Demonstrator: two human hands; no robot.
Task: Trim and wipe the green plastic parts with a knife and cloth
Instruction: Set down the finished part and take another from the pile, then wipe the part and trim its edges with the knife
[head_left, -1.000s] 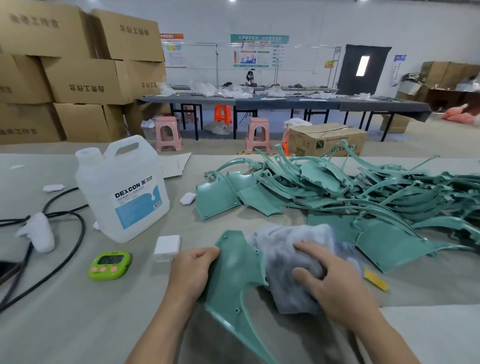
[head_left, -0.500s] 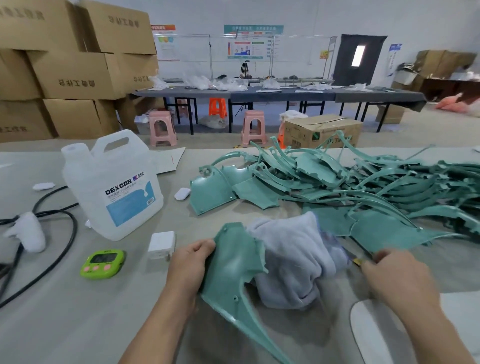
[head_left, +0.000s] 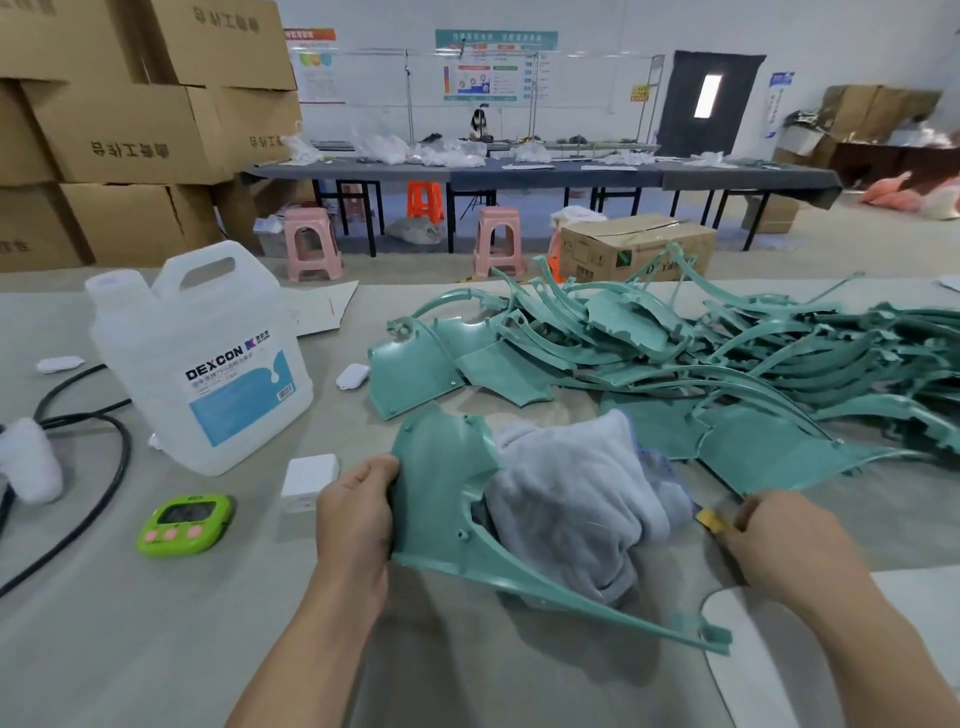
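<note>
My left hand (head_left: 356, 514) grips the left edge of a green plastic part (head_left: 447, 499) with a long curved tail, tilted up off the table. A crumpled grey cloth (head_left: 576, 493) lies on the table just right of the part, partly behind it. My right hand (head_left: 784, 540) is to the right of the cloth with its fingers closed on a yellow-handled knife (head_left: 710, 520); only the yellow end shows. A big heap of green plastic parts (head_left: 675, 353) covers the table behind and to the right.
A white DEXCON jug (head_left: 202, 358) stands at the left, with a green timer (head_left: 184, 522), a small white box (head_left: 309, 480) and black cables (head_left: 88, 499) near it. Cardboard boxes (head_left: 130, 130) stack at the back left. Stools and a long table stand beyond.
My right hand left the cloth, moved right and took hold of the yellow-handled knife. My left hand raised the green part more upright. The cloth stays on the table.
</note>
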